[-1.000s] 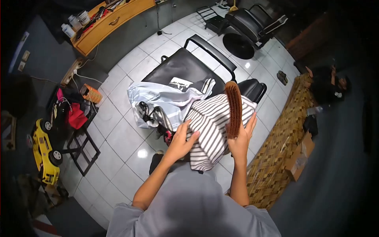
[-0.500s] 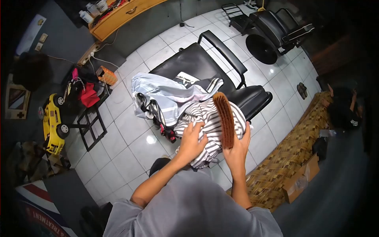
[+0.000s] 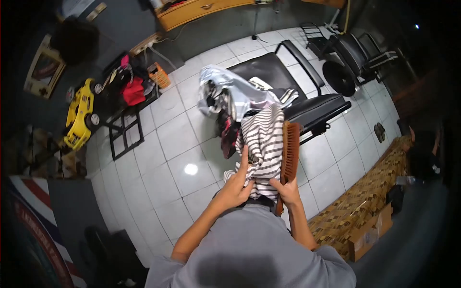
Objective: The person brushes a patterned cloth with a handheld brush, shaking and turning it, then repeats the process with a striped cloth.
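My left hand is at the near left side of a white cloth with dark stripes, index finger stretched along it and the thumb closed on a bunched fold. My right hand grips a wooden brush with brown bristles turned to the right, its thumb lying over the striped cloth's edge. The brush stands along the cloth's right side. Beyond my hands, a light blue cloth and a dark, red-patterned cloth lie bunched, partly on a black padded chair; the dark one hangs over its near side.
A second black chair stands at the back right. To the left are a yellow toy car, a black metal frame and an orange basket. A woven mat and an open cardboard box lie right; another person sits beyond.
The view has shifted, so the room appears turned. The striped cloth is drawn closer to my body and stretched lengthwise. The brush has swung from lying across the cloth to its right edge.
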Motion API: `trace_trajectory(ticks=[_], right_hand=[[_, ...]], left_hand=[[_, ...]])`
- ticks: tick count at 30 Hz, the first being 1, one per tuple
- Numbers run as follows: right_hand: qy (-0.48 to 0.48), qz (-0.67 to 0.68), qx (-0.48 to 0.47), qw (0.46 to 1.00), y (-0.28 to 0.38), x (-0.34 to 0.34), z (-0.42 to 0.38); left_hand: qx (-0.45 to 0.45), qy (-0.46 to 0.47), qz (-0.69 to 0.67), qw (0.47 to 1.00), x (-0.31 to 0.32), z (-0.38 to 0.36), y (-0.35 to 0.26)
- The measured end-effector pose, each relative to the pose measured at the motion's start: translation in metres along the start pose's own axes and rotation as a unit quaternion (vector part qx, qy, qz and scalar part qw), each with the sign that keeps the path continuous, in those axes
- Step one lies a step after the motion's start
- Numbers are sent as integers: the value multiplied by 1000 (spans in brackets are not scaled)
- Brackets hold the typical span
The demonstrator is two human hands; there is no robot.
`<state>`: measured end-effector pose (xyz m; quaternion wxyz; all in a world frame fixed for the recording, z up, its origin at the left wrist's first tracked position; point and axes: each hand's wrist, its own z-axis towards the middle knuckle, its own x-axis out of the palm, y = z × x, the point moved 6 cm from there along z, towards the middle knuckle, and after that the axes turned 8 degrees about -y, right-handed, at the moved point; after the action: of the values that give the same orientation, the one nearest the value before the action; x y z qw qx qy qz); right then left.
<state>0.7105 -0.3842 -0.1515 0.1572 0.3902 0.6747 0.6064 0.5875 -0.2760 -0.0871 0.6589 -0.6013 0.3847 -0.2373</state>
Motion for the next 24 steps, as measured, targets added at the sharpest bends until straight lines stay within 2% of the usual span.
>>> trace_trajectory(ticks=[3, 5, 6, 7, 8, 9, 10, 11, 12, 13, 14, 16, 17, 19, 20, 22, 24], right_hand=[[89, -32, 34, 995, -15, 32, -35], [169, -69, 69, 981, -21, 61, -66], [199, -87, 57, 974, -28, 72, -82], [227, -106, 45, 967, -37, 80, -100], [253, -126, 33, 959, -44, 84, -117], [311, -201, 51, 928, -55, 89, -132], [337, -119, -86, 930, -34, 113, -154], [417, -143, -88, 893, -41, 124, -172], [495, -166, -90, 848, -47, 135, -189], [558, -175, -147, 798, -45, 150, -207], [584, -172, -184, 772, -43, 161, -225], [594, -200, -85, 775, -52, 164, -250], [570, -187, -57, 798, -52, 164, -256], [516, -163, -5, 841, -53, 156, -259], [471, -122, -15, 873, -59, 156, -257], [414, -231, -60, 879, -52, 158, -241], [316, -323, 15, 892, -57, 155, -221]], left_hand=[[-29, -57, 9, 998, -19, -72, 17], [-20, -121, -2, 992, -28, -123, 44], [-15, -150, -10, 989, -29, -149, 55], [-93, -182, -225, 953, -25, -177, 66], [-116, -203, -402, 885, -25, -199, 76], [-130, -217, -565, 785, -25, -220, 89], [-135, -221, -707, 658, -25, -241, 97], [-236, -324, -659, 637, -34, -264, 103], [-158, -300, -699, 629, -38, -283, 118], [-129, -340, -582, 727, -47, -305, 122], [-125, -368, -536, 750, -48, -324, 133], [-128, -424, -434, 784, -55, -359, 143], [-113, -437, -372, 811, -61, -365, 140], [-197, -437, -557, 678, -67, -370, 142], [-217, -501, -504, 670, -77, -375, 121], [-113, -521, -445, 719, -85, -378, 125], [-79, -524, -433, 729, -85, -378, 134]])
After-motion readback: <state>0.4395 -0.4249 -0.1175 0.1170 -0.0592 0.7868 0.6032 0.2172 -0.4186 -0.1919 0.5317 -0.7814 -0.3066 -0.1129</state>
